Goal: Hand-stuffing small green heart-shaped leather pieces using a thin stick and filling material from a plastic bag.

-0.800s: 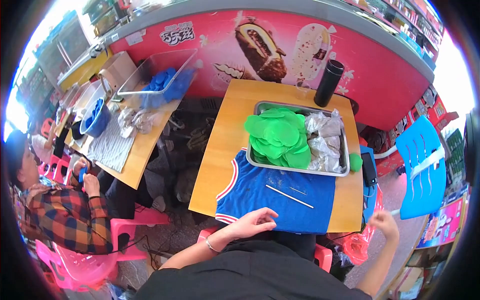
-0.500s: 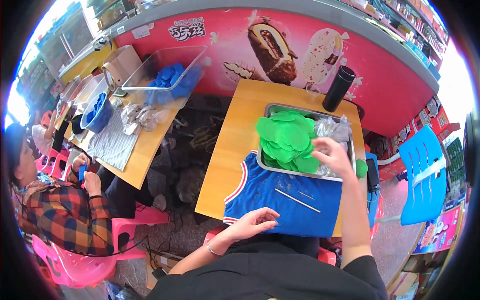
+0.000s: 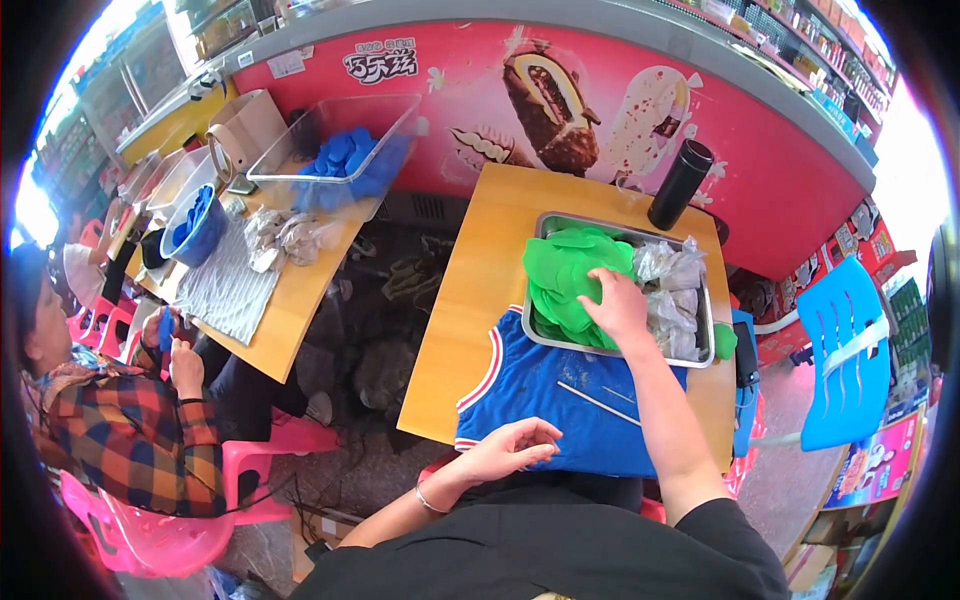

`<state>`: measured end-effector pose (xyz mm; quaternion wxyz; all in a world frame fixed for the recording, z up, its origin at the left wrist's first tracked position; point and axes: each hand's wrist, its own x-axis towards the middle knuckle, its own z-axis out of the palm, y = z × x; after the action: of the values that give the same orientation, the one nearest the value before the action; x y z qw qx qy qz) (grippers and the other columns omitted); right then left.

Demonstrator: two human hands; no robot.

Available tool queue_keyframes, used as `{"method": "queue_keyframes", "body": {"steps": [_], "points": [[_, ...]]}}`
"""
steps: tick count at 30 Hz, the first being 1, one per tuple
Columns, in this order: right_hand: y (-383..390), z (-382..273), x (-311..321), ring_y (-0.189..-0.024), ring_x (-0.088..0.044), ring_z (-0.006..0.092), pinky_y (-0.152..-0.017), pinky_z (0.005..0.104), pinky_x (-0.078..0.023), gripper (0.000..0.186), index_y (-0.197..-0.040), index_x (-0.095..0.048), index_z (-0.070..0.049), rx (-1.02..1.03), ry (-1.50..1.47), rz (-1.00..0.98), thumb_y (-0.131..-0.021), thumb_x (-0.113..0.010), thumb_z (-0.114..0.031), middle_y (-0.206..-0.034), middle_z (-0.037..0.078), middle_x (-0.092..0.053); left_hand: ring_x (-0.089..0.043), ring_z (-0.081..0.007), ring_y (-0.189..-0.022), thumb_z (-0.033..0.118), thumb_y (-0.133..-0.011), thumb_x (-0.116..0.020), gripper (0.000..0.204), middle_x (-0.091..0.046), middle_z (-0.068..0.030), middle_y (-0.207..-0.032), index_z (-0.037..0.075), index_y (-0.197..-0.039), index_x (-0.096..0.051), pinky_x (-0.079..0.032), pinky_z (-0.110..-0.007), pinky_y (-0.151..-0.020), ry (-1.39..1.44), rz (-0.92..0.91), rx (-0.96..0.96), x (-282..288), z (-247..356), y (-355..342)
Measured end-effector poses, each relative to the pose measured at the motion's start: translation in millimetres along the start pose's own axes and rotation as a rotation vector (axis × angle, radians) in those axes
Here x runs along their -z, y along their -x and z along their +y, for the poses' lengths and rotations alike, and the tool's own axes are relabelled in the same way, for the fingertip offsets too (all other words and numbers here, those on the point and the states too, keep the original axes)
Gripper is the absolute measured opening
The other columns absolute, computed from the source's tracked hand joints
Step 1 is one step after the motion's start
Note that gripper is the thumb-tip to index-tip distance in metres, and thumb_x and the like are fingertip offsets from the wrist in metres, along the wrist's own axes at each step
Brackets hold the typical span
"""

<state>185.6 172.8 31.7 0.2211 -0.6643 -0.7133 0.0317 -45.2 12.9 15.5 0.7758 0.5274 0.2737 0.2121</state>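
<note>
Right hand (image 3: 618,307) was palm-down with fingers spread on the pile of flat green pieces (image 3: 570,283), which sat in the rectangular steel tray (image 3: 624,224) straight ahead, so it was way nearer than the left hand (image 3: 512,450), resting loosely curled and empty on the blue sleeveless jersey (image 3: 560,395) at the wooden counter (image 3: 480,270) edge. Couldn't tell if any piece was actually pinched, since the palm hid that.

The right hand (image 3: 618,308) is laid on green pieces (image 3: 565,280) stacked in a metal tray (image 3: 700,355) on the wooden worktop (image 3: 470,300). The left hand (image 3: 510,448) is rested at the near edge of a blue jersey (image 3: 545,390). A black bottle (image 3: 680,185) is stood behind the tray.
</note>
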Motion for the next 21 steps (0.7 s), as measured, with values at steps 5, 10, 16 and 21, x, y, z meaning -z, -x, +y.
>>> {"method": "queue_keyframes", "body": {"steps": [5, 10, 16, 21], "points": [[4.8, 7.1, -9.2, -0.085, -0.059, 0.0288, -0.070, 0.0400, -0.049, 0.029, -0.095, -0.056, -0.010, 0.115, -0.022, 0.121, -0.071, -0.068, -0.022, -0.089, 0.010, -0.062, -0.054, -0.0055, -0.090, 0.021, -0.091, -0.052, 0.029, -0.059, -0.0004, -0.103, 0.007, -0.116, -0.048, -0.044, -0.021, -0.072, -0.036, -0.005, -0.012, -9.2, 9.4, -1.5], [8.3, 25.0, -16.2, -0.070, -0.061, 0.0326, -0.062, 0.0412, -0.049, 0.023, -0.091, -0.059, -0.008, 0.092, -0.039, 0.130, -0.071, -0.067, -0.016, -0.077, 0.015, -0.063, -0.054, -0.0099, -0.093, 0.020, -0.090, -0.055, 0.030, -0.058, -0.0056, -0.099, 0.002, -0.113, -0.049, -0.044, -0.023, -0.080, -0.006, -0.028, -0.021, -17.3, 19.1, -6.4], [6.9, 45.8, -12.6, -0.074, -0.062, 0.0315, -0.066, 0.0369, -0.050, 0.023, -0.093, -0.063, -0.005, 0.161, -0.409, 0.061, -0.072, -0.068, -0.015, -0.083, 0.015, -0.065, -0.055, -0.0092, -0.091, 0.020, -0.089, -0.056, 0.031, -0.059, -0.0051, -0.098, 0.001, -0.113, -0.049, -0.045, -0.024, -0.080, -0.014, -0.011, -0.084, -17.4, 10.2, -12.8], [9.5, 42.1, -6.3, -0.071, -0.065, 0.0234, -0.065, 0.0295, -0.051, 0.016, -0.087, -0.064, -0.001, 0.038, -0.350, 0.065, -0.075, -0.067, -0.011, -0.082, 0.012, -0.067, -0.054, -0.0088, -0.090, 0.020, -0.089, -0.056, 0.030, -0.059, -0.0049, -0.098, 0.001, -0.111, -0.050, -0.045, -0.024, -0.079, -0.068, 0.031, -0.119, -20.4, 11.6, -17.0]]}}
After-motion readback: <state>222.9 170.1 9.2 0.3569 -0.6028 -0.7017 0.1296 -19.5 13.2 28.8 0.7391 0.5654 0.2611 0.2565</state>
